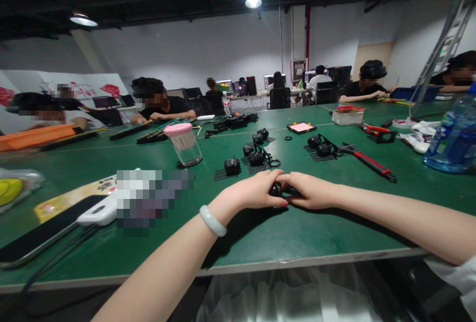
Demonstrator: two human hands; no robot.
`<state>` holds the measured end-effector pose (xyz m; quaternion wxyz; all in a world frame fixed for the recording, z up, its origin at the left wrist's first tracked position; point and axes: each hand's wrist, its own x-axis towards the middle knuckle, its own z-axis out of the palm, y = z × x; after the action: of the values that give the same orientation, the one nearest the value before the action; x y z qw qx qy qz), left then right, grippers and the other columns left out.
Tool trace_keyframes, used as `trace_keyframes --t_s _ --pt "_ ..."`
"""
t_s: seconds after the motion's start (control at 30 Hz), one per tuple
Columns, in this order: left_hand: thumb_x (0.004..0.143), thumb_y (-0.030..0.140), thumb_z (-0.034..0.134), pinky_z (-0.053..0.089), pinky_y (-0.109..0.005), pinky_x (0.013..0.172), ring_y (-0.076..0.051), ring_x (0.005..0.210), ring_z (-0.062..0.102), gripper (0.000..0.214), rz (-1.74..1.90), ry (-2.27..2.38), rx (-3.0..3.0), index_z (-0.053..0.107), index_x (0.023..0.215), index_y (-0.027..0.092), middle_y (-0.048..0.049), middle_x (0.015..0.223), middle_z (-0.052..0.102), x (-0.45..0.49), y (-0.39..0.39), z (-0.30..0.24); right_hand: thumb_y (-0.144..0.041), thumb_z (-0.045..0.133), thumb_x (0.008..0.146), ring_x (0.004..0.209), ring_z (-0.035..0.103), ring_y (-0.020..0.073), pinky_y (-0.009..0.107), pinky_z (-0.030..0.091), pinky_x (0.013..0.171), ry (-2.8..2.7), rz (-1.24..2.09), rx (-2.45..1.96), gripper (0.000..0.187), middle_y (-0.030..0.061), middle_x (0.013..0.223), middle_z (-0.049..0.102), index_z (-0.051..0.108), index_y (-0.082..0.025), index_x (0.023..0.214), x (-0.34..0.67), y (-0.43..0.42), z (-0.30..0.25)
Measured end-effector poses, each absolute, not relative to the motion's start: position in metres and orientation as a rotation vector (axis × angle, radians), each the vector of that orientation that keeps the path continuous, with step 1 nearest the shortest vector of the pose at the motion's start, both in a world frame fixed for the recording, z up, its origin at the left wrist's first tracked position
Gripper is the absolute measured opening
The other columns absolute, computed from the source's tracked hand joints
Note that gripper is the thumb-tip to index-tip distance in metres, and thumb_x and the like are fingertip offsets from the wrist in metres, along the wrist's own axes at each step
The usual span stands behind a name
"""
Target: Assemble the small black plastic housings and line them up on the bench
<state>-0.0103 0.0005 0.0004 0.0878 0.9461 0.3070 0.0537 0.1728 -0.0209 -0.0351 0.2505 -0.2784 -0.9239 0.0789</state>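
Observation:
My left hand [250,194] and my right hand [310,190] meet on the green table [282,237], fingers closed together around a small black part [275,189] that shows only between the fingertips. A pale bangle [212,221] sits on my left wrist. Just beyond my hands lie several similar black parts on ribbed black mats [256,158], with another pair further right [320,147].
A clear jar with a pink lid [184,143] stands left of centre. Red-handled pliers [368,161] lie to the right, a blue water bottle [451,136] at far right. A phone and cable [98,210] lie left. Other people sit along the far side.

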Motion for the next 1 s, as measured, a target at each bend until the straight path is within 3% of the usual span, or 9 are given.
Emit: trace_keyframes --t_s 0.57,0.8,1.0 --pt "0.063 0.051 0.053 0.036 -0.030 0.083 -0.022 0.103 0.043 0.068 0.150 0.935 2.812 0.029 0.119 0.021 -0.0075 0.115 0.044 -0.0106 -0.0008 0.0011 -0.017 0.053 0.068 0.081 0.049 0.0173 0.028 0.038 0.071 -2.526 0.214 -0.768 0.045 0.0084 0.091 0.053 0.040 -0.013 0.111 0.1727 -0.0196 -0.0359" --pt "0.064 0.049 0.053 0.037 -0.030 0.082 -0.022 0.102 0.044 0.067 0.146 0.945 2.816 0.029 0.119 0.020 -0.0077 0.115 0.044 -0.0105 -0.0016 0.0012 -0.008 0.046 0.070 0.081 0.049 0.0168 0.029 0.038 0.072 -2.517 0.234 -0.794 0.034 0.0079 0.090 0.054 0.044 -0.014 0.103 0.1735 -0.0190 -0.0373" --pt "0.064 0.045 0.054 0.037 -0.029 0.084 -0.022 0.105 0.042 0.070 0.117 1.004 2.815 0.024 0.122 0.019 -0.0088 0.119 0.040 -0.0117 -0.0026 0.0012 -0.007 0.047 0.068 0.081 0.049 0.0167 0.028 0.038 0.071 -2.530 0.231 -0.780 0.041 0.0069 0.090 0.054 0.040 -0.015 0.108 0.1729 -0.0198 -0.0357"
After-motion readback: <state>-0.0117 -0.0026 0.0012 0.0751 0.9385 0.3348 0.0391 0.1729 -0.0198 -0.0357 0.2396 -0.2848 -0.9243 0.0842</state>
